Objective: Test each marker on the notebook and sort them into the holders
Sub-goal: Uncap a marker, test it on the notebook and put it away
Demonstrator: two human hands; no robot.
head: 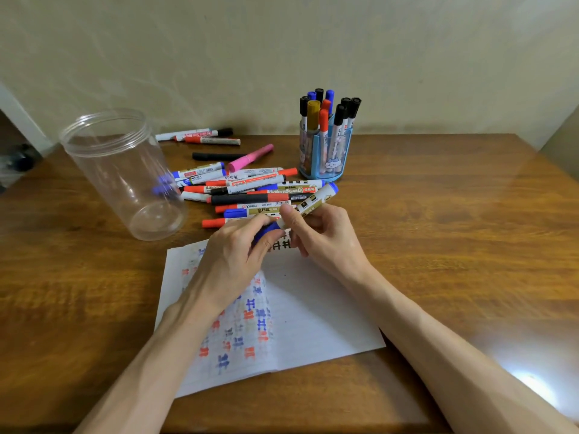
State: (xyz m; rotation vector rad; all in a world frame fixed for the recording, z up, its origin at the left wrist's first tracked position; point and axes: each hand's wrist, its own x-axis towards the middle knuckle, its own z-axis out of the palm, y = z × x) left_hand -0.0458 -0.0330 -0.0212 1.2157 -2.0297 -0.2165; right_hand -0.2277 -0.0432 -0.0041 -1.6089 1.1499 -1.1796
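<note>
Right hand (322, 236) holds blue marker (315, 202) (pile marker (286, 190): "WHITEBOARD").

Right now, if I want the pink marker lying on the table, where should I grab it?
Probably pinch the pink marker around its far, upper-right half, coming down from above and gripping across the barrel. It lies flat and slanted; that end sits over bare table, while its near end is close to the black marker and the pile of markers.

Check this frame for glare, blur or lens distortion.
Head view: bright glare on the table at lower right; wide-angle bending makes the clear jar lean outward; marks on the notebook look soft.
</note>
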